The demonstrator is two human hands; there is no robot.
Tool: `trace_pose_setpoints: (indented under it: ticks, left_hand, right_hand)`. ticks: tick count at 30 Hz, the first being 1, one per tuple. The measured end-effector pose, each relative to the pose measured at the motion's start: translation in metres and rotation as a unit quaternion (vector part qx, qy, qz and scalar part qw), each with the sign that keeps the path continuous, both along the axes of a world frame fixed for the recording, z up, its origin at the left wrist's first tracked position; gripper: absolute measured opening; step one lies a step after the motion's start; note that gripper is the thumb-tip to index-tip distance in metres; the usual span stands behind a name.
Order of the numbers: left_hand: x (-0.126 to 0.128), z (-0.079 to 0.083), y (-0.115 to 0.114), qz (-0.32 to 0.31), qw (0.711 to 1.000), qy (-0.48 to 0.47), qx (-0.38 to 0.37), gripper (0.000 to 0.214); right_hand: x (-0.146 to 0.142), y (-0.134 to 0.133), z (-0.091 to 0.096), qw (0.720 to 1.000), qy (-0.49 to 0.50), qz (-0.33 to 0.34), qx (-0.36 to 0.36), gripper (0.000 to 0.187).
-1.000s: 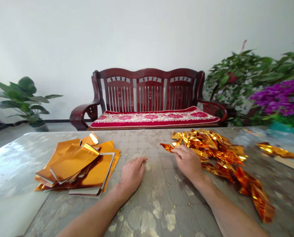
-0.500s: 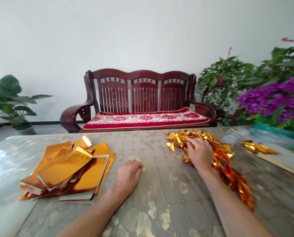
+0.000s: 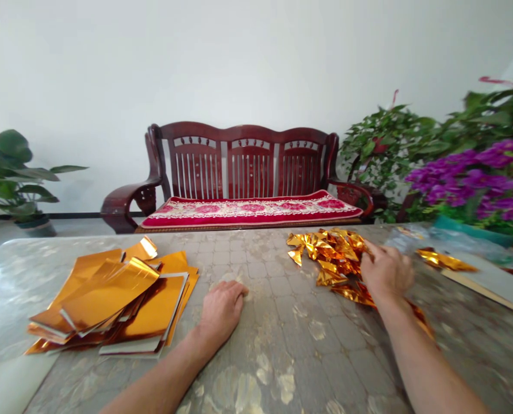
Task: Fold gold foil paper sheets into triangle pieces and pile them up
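My left hand (image 3: 222, 307) rests on the patterned tabletop with its fingers curled under and nothing visible in it. Beside it on the left lies a loose stack of gold foil paper sheets (image 3: 110, 293), some showing pale edges. On the right, my right hand (image 3: 386, 271) is at the near right side of a heap of folded gold foil pieces (image 3: 334, 253). Its index finger reaches towards the heap and the thumb side faces left. No piece shows in its grasp. The forearm hides part of the heap's lower right tail.
A single folded gold piece (image 3: 446, 260) lies on a pale board (image 3: 493, 282) at the right, near clear plastic wrapping (image 3: 463, 241) and purple flowers (image 3: 476, 178). Beyond the table (image 3: 256, 333) stands a dark red wooden bench (image 3: 250, 167). A potted plant (image 3: 19, 178) is at the far left.
My right hand has moved right across the heap, uncovering folded foil pieces at its middle. My left hand stays on the tabletop. The view has shifted slightly.
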State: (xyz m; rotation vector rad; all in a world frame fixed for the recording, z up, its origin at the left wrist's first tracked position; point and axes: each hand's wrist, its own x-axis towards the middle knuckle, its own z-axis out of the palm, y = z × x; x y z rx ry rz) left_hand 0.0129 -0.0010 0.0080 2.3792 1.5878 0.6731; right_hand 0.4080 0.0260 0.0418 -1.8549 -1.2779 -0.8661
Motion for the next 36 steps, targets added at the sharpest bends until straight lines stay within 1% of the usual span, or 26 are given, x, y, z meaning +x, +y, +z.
trace_pose_setpoints:
  ticks: [2, 3, 4, 6, 8, 10, 12, 15, 18, 19, 21, 22, 24, 26, 29, 31, 33, 36]
  left_hand:
    - [0.0, 0.0, 0.0, -0.001, 1.0, -0.001, 0.002, 0.027]
    - [0.0, 0.0, 0.001, -0.001, 1.0, 0.0, 0.002, 0.027]
    - [0.0, 0.0, 0.001, 0.0, 1.0, 0.0, 0.003, 0.028]
    - [-0.001, 0.002, 0.001, 0.0, 1.0, 0.005, 0.018, 0.028]
    - [-0.003, 0.004, 0.0, 0.008, 0.998, 0.013, 0.054, 0.029]
    - [-0.006, 0.007, 0.0, 0.037, 0.994, 0.023, 0.1, 0.031]
    - [-0.009, 0.011, 0.0, 0.074, 0.988, 0.038, 0.126, 0.034]
    - [-0.015, 0.02, 0.002, 0.104, 0.985, 0.065, 0.123, 0.036]
    - [-0.024, 0.035, 0.007, 0.119, 0.983, 0.085, 0.109, 0.036]
    - [-0.029, 0.041, 0.009, 0.12, 0.983, 0.095, 0.102, 0.035]
    - [-0.041, 0.054, 0.014, 0.143, 0.979, 0.121, 0.074, 0.033]
    - [-0.05, 0.06, 0.017, 0.159, 0.976, 0.135, 0.062, 0.032]
    - [-0.07, 0.07, 0.021, 0.199, 0.964, 0.166, 0.062, 0.032]
    - [-0.092, 0.075, 0.024, 0.251, 0.945, 0.199, 0.065, 0.036]
    - [-0.124, 0.076, 0.026, 0.327, 0.917, 0.227, 0.012, 0.044]
    - [-0.138, 0.074, 0.027, 0.346, 0.909, 0.23, -0.013, 0.044]
    - [-0.145, 0.071, 0.029, 0.321, 0.92, 0.222, -0.033, 0.044]
    - [-0.142, 0.066, 0.032, 0.268, 0.941, 0.196, -0.063, 0.038]
  right_hand:
    - [-0.006, 0.001, 0.001, 1.0, -0.005, 0.003, 0.008, 0.032]
    - [-0.013, 0.001, 0.003, 1.0, -0.01, 0.015, 0.015, 0.032]
    - [-0.021, 0.002, 0.006, 0.999, -0.016, 0.038, 0.022, 0.033]
    - [-0.044, 0.004, 0.01, 0.994, -0.034, 0.1, 0.013, 0.031]
    - [-0.071, 0.003, 0.01, 0.984, -0.057, 0.166, -0.006, 0.03]
    - [-0.1, 0.0, 0.004, 0.965, -0.078, 0.246, -0.047, 0.027]
    - [-0.124, -0.005, -0.007, 0.946, -0.089, 0.3, -0.086, 0.027]
    - [-0.146, -0.011, -0.026, 0.912, -0.096, 0.374, -0.134, 0.03]
    - [-0.148, -0.01, -0.04, 0.89, -0.079, 0.424, -0.146, 0.032]
    - [-0.147, -0.008, -0.042, 0.885, -0.072, 0.435, -0.15, 0.033]
    - [-0.142, -0.004, -0.046, 0.878, -0.061, 0.447, -0.159, 0.031]
    - [-0.14, -0.003, -0.047, 0.878, -0.057, 0.446, -0.164, 0.03]
    - [-0.138, 0.0, -0.049, 0.877, -0.055, 0.442, -0.18, 0.029]
    - [-0.137, 0.001, -0.05, 0.874, -0.053, 0.446, -0.188, 0.029]
    - [-0.138, 0.002, -0.05, 0.868, -0.047, 0.456, -0.19, 0.03]
    - [-0.139, 0.002, -0.05, 0.866, -0.044, 0.46, -0.19, 0.031]
    - [-0.138, 0.004, -0.05, 0.864, -0.043, 0.464, -0.191, 0.031]
    - [-0.137, 0.006, -0.049, 0.862, -0.039, 0.467, -0.195, 0.031]
